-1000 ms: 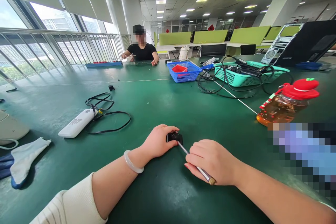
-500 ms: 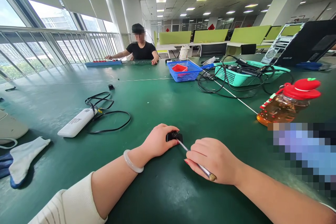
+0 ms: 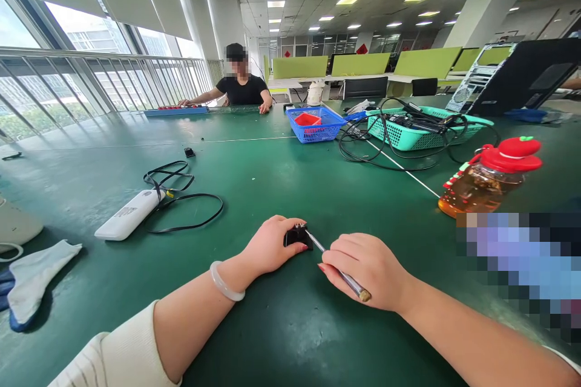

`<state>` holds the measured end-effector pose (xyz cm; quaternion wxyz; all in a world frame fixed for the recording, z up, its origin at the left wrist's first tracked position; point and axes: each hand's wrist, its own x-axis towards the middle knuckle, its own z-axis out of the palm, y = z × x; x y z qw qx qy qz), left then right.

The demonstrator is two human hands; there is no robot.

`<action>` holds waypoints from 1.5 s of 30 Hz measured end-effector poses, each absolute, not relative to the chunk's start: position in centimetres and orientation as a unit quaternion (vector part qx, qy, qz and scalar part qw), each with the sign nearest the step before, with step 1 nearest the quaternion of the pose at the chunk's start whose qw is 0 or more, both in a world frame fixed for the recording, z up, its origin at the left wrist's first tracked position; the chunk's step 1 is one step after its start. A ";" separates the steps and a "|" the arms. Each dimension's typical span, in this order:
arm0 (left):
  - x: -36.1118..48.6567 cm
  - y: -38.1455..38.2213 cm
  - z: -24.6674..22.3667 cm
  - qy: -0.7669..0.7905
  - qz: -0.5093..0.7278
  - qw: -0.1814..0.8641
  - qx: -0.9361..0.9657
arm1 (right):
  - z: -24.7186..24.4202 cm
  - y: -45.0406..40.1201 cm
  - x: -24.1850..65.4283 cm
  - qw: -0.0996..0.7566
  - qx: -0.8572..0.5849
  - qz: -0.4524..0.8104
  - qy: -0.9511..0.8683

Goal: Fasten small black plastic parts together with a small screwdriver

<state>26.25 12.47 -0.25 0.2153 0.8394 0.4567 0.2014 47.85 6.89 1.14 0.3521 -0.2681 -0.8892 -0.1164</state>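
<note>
My left hand (image 3: 271, 247) is closed around a small black block (image 3: 299, 237) on the green tabletop, thumb in front and fingers behind. Little metal pieces show along the block's upper side; its left part is hidden by the hand. In my right hand (image 3: 368, 267) is a slim silver screwdriver (image 3: 347, 281) with a tan butt end, slanting up and leftward. Its thin tip reaches the upper right of the block; whether it sits in a screw is too small to tell.
A white power bank-like device (image 3: 129, 215) with a black cord lies left. Beyond are a glove (image 3: 39, 281), a blue basket (image 3: 316, 123), a green basket (image 3: 403, 141) with cables, and a red-lidded bottle (image 3: 488, 184) at right. A co-worker (image 3: 245, 91) sits across the table.
The view has shifted slightly. The butt end of the screwdriver has moved a little up and left, and its tip now lies slightly higher at the block's right side. Both grips look the same.
</note>
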 end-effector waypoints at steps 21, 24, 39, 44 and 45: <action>26.0 12.6 -0.5 0.416 0.196 0.193 0.867 | -0.3 10.2 49.0 0.558 -0.519 0.432 -0.482; 25.9 12.6 -0.6 0.413 0.203 0.191 0.867 | -0.4 10.3 49.2 0.582 -0.514 0.429 -0.462; 26.0 12.9 -0.8 0.415 0.194 0.190 0.868 | 0.8 7.9 48.3 0.410 -0.440 0.196 -0.775; 26.0 13.0 -0.8 0.418 0.178 0.189 0.870 | 1.3 7.6 48.3 0.416 -0.405 0.197 -0.790; 26.0 13.0 -0.8 0.417 0.179 0.188 0.871 | 1.3 7.6 48.3 0.402 -0.400 0.199 -0.799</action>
